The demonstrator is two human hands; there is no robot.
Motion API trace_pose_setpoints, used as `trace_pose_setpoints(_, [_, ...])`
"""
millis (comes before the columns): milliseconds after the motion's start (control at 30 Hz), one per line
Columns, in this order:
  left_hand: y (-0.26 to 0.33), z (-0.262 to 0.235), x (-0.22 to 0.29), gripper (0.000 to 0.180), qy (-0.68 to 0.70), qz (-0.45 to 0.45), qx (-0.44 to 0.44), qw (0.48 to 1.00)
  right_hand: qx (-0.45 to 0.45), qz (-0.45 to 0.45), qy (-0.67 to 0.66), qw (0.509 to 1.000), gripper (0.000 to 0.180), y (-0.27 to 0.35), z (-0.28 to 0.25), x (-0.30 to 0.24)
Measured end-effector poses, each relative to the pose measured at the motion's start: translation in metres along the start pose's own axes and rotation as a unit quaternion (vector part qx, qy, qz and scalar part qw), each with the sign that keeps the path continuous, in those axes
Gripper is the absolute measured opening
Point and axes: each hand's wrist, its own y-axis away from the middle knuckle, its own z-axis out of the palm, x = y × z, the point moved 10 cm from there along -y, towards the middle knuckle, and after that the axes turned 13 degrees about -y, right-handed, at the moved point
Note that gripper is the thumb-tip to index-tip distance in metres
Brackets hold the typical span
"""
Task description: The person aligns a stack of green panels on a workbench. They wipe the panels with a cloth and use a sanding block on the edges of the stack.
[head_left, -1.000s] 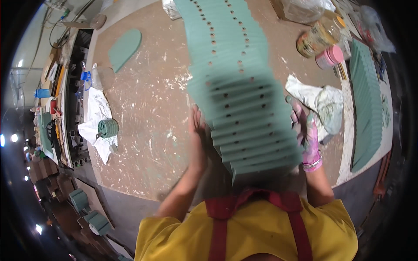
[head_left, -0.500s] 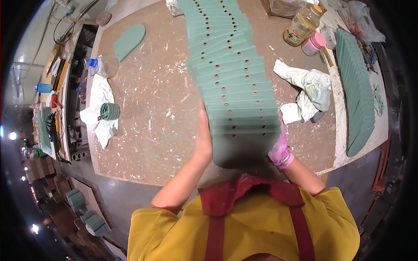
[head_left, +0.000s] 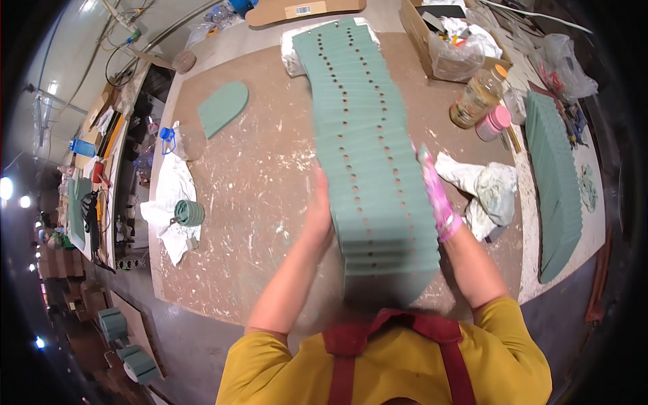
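Note:
A long overlapping row of thin green panels (head_left: 368, 145) runs down the middle of the worktable toward me. Two lines of small holes follow its length. The near panels are blurred and dark, close to my body. My left hand (head_left: 322, 212) is bare and presses along the row's left edge, its fingers partly hidden by the panels. On the opposite edge is my right hand (head_left: 440, 202), in a pink glove, its fingers stretched along the panels' side. Between them, both hands hold the row. A single round-ended green panel (head_left: 225, 108) lies apart at the far left.
White cloths (head_left: 496, 192) lie right of the row; another cloth (head_left: 174, 192) lies left, beside a green-stained cup (head_left: 189, 213). A bottle (head_left: 478, 98), pink jar (head_left: 493, 123) and cardboard box (head_left: 418, 44) stand far right. More green panels (head_left: 550, 182) line the right edge.
My hands have moved farther along the row, away from its near end. The row, bent before, is now straighter. My view has shifted, showing more of the table's far side.

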Motion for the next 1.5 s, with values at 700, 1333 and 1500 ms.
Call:
trace_pose_setpoints(700, [0.006,-0.051,-0.030,0.063,-0.177,0.028,0.061,0.982,0.002,-0.036,0.087,0.996,0.072,-0.023,0.056,-0.041])
trace_pose_setpoints(1333, [-0.244,-0.060,0.148,0.084,-0.253,0.149,0.019,0.956,-0.118,-0.180,0.340,0.915,0.058,-0.200,0.101,-0.125])
trace_pose_setpoints(1500, [-0.231,-0.050,0.110,0.075,-0.078,0.125,-0.020,0.989,-0.035,-0.239,0.393,0.887,0.069,-0.249,0.084,-0.154])
